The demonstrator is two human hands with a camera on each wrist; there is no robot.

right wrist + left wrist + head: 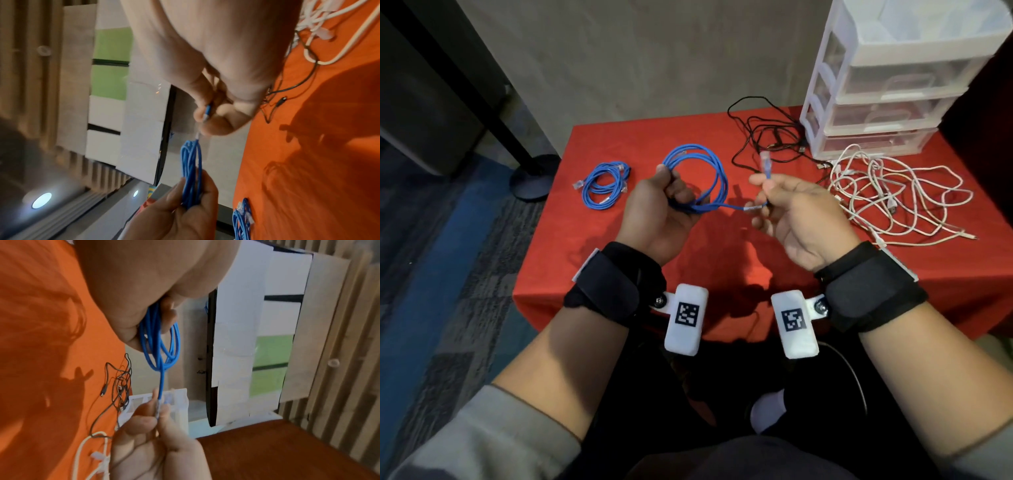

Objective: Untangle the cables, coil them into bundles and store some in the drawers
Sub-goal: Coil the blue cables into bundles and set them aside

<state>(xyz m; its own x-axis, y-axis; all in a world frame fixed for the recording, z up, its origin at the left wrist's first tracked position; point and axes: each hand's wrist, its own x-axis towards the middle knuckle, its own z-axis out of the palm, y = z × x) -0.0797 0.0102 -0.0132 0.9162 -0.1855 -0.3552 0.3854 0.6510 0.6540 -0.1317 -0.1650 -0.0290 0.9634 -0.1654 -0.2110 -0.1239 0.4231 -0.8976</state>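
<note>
A blue network cable (717, 171) wound in loops is held up above the red table (619, 144). My left hand (671, 195) grips the gathered loops (159, 340) at one side. My right hand (767, 192) pinches the cable's free end just below its clear plug (766, 161), which points upward. A short straight stretch of cable runs between the two hands. In the right wrist view the thumb and fingers pinch the cable end (207, 113), with the loops (191, 170) hanging in my left hand.
A second blue cable bundle (602, 185) lies coiled at the table's left. Tangled black cables (767, 137) and a heap of white cables (893, 195) lie at the back and right. A clear plastic drawer unit (893, 85) stands at the back right corner.
</note>
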